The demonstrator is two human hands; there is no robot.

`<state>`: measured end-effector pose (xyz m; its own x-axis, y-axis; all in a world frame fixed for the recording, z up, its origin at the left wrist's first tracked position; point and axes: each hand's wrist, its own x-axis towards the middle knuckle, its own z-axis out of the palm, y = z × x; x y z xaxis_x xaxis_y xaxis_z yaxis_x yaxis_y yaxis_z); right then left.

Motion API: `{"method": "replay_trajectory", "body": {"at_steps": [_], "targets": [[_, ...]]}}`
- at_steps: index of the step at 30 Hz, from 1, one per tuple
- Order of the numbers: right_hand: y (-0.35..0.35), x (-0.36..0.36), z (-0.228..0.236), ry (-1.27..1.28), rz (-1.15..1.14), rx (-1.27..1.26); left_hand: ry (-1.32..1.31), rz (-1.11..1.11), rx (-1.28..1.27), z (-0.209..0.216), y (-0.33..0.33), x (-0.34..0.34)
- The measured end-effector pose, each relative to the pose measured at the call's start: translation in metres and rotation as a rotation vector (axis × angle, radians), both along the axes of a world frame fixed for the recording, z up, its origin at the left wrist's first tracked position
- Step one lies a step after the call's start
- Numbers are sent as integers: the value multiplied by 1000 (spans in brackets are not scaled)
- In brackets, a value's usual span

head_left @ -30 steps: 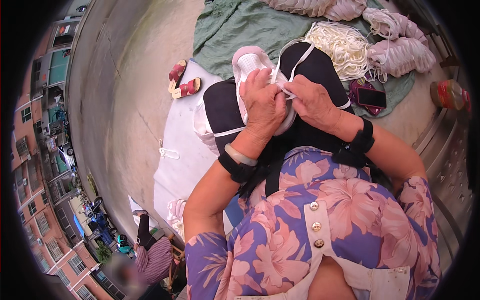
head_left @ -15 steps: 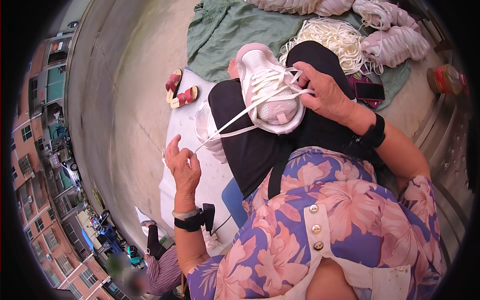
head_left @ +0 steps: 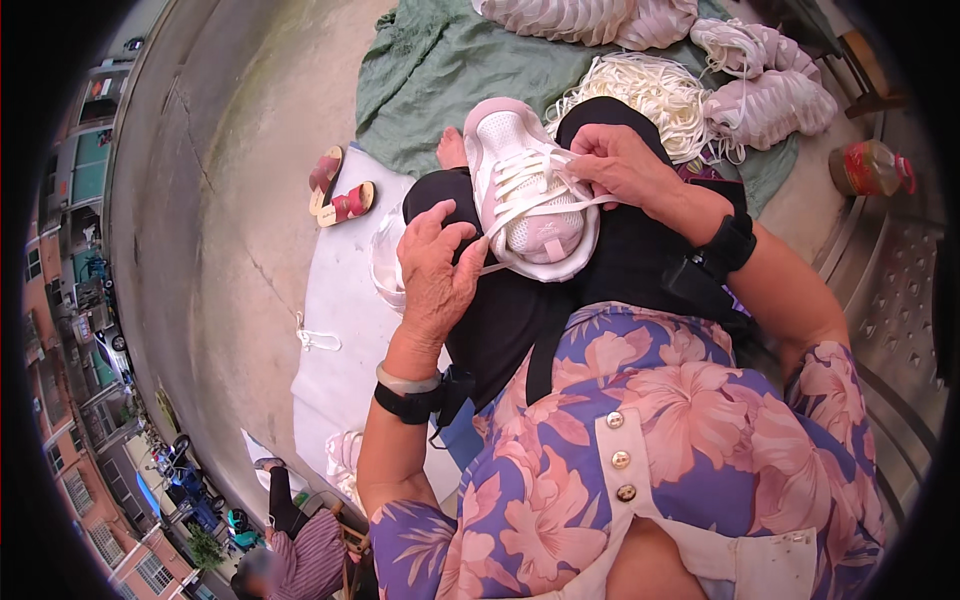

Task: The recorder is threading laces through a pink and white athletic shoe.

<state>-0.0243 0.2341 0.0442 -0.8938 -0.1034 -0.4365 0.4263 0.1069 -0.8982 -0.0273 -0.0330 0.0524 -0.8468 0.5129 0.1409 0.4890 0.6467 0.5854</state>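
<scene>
A pale pink and white sneaker (head_left: 548, 222) rests across my lap, its toe toward me. White shoelace (head_left: 540, 209) is threaded in rows over its tongue. My right hand (head_left: 622, 172) is closed at the shoe's right side, pinching lace between thumb and fingers. At the left side of the toe, my left hand (head_left: 437, 262) has its thumb and forefinger together on a lace strand, the other fingers loosely stretched. Another white shoe (head_left: 387, 262), partly hidden by my left hand, lies beside my left knee.
Ahead, a green cloth (head_left: 450, 75) bears a heap of white laces (head_left: 640, 100) and several pink shoes (head_left: 770, 108). Red sandals (head_left: 350, 203) lie left, by a white sheet (head_left: 335, 290). A capped jar (head_left: 865, 168) stands right. Another person (head_left: 305, 550) sits at lower left.
My left hand has come in from the far left to the shoe's toe, so the long stretched lace no longer spans between them. My right hand stays at the shoe's right side.
</scene>
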Motion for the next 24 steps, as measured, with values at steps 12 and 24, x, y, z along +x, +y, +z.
{"method": "replay_trajectory", "body": {"at_steps": [12, 24], "targets": [[27, -5, 17, 146, 285, -228, -66, -165, -24, 6, 11, -11], [-7, 21, -9, 864, -77, 739, -292, -128, 5, 27, 10, 9]]}}
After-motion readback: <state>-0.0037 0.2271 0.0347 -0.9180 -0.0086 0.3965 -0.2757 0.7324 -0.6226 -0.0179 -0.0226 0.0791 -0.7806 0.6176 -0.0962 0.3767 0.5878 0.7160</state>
